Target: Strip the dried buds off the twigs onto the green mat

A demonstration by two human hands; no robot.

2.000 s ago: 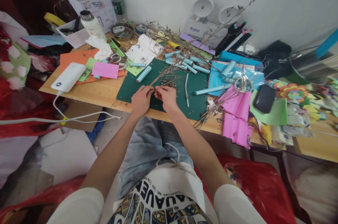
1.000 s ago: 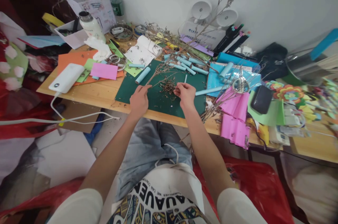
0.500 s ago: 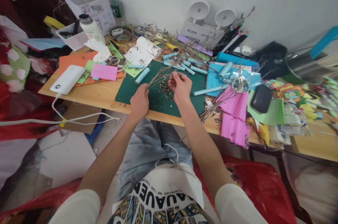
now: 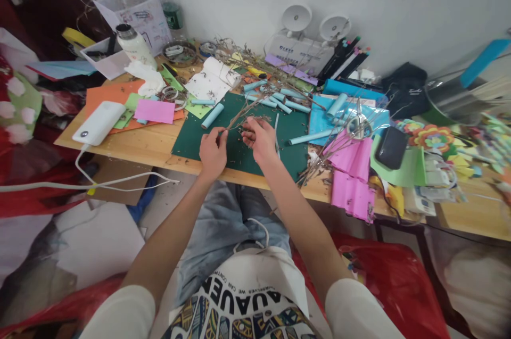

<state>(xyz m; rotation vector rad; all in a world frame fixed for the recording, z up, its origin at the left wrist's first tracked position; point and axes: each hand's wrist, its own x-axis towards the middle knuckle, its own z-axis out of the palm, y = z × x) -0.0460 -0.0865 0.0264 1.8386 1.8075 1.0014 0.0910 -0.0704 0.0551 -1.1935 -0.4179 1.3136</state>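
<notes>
A cluttered wooden counter (image 4: 140, 140) stands against a pale wall (image 4: 231, 3), with a green mat (image 4: 189, 142) near its front edge. The left hand (image 4: 213, 153) pinches the near end of a dry twig (image 4: 238, 115), which slants over the mat toward the blue tubes (image 4: 281, 105). The right hand (image 4: 261, 141) is curled just beside it; whether it grips anything, I cannot tell. A hard sideways pull could snap the brittle-looking twig, or its far end could snag and roll the tubes.

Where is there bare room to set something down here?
Mostly bare: the wooden desktop between the white device and green mat; also the mat's corner left of the left hand. Crowded: the mat's back edge, under blue rolls; right of the mat, with scissors and pink paper.
</notes>
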